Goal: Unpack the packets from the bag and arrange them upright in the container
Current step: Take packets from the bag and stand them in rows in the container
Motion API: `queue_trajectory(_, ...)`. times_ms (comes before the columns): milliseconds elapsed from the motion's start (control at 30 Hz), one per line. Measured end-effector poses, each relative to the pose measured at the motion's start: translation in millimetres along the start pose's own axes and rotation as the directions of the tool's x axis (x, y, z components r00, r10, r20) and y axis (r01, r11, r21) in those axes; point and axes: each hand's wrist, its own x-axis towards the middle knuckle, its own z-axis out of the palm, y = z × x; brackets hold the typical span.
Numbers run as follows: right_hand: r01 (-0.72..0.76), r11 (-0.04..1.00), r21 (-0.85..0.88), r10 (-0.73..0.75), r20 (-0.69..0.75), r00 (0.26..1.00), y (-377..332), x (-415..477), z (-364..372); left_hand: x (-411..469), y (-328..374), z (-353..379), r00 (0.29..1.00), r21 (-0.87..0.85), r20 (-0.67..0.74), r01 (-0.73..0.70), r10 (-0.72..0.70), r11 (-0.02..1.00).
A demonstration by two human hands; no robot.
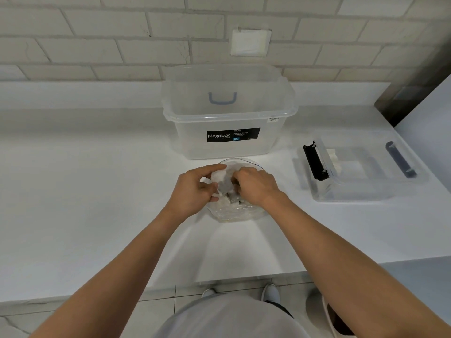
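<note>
Left grip [195,189] curls round the bag [234,212] mouth; right grip [256,186], fingers inside, pinches a packet [221,179]. The container [229,116] stands open at 12 o'clock, just beyond both.

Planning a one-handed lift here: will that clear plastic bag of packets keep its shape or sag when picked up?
Probably sag: the clear crinkled plastic bag slumps loosely on the white counter. Likely slippery, since its film looks glossy. Both the left hand and right hand grip its mouth, so one hand may struggle.
</note>
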Motion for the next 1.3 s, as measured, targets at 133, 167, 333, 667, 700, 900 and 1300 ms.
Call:
queue_trajectory(133,0.001,1.000,0.018,-0.001,0.003,1.000,2.6,-1.0,0.7,-3.1,-1.4,1.3,0.999,0.026,-0.031,0.010,-0.009,1.000)
queue_trajectory(167,0.000,1.000,0.022,0.000,-0.001,1.000,2.8,-0.8,0.8,-3.7,-2.4,1.7,0.999,0.025,-0.035,0.022,-0.021,0.999)
queue_trajectory(333,-0.010,1.000,-0.005,0.010,0.001,1.000,-3.0,0.9,1.9,-5.3,-1.9,4.6,0.997,-0.056,-0.067,0.029,-0.033,0.998)
queue_trajectory(667,-0.048,0.998,-0.049,0.046,-0.040,0.998,-3.3,-0.2,10.5,-4.9,-4.8,4.9,0.990,0.054,-0.142,0.026,-0.018,0.998)
queue_trajectory(700,-0.050,0.997,-0.052,0.048,-0.040,0.998,-3.7,-0.7,10.9,-5.2,-4.7,4.3,0.990,0.060,-0.143,0.027,-0.018,0.998)
queue_trajectory(900,-0.036,0.998,-0.042,0.036,-0.002,0.999,-8.2,-4.7,4.0,-7.6,0.2,2.0,0.988,0.080,-0.155,0.038,-0.026,0.996)
queue_trajectory(1300,0.130,0.967,0.220,-0.040,-0.371,0.928,16.0,-44.2,-44.4,-1.9,30.3,-1.1,0.963,0.086,-0.228,-0.123,0.140,0.989)
